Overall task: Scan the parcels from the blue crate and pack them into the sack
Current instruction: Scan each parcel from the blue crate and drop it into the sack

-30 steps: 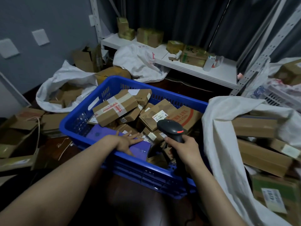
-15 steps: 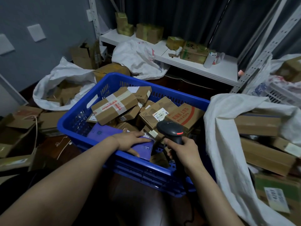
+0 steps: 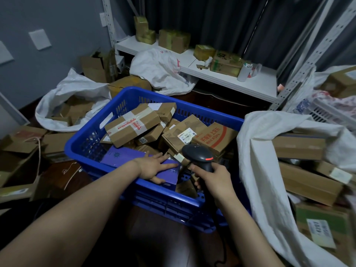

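Note:
The blue crate [image 3: 81,145] stands in front of me, filled with several brown cardboard parcels [image 3: 133,126]. A flat purple parcel [image 3: 119,158] lies at the crate's near edge. My left hand [image 3: 154,167] rests on its top with the fingers spread and the thumb over its near side. My right hand [image 3: 212,180] grips the handle of a black barcode scanner [image 3: 198,154], whose red light shows. The scanner's head sits just right of the purple parcel. The white sack [image 3: 258,170] lies open at the right, with several boxes in it.
Another white sack [image 3: 77,89] with boxes lies at the back left. A third sack [image 3: 156,70] leans against a low white shelf [image 3: 231,79] that carries boxes. Flattened cartons [image 3: 21,145] litter the floor at left. A white basket [image 3: 327,110] is at far right.
My left hand has slid further right along the purple parcel's top and spread flatter. The right hand with the scanner has stayed almost still. The view has tilted slightly.

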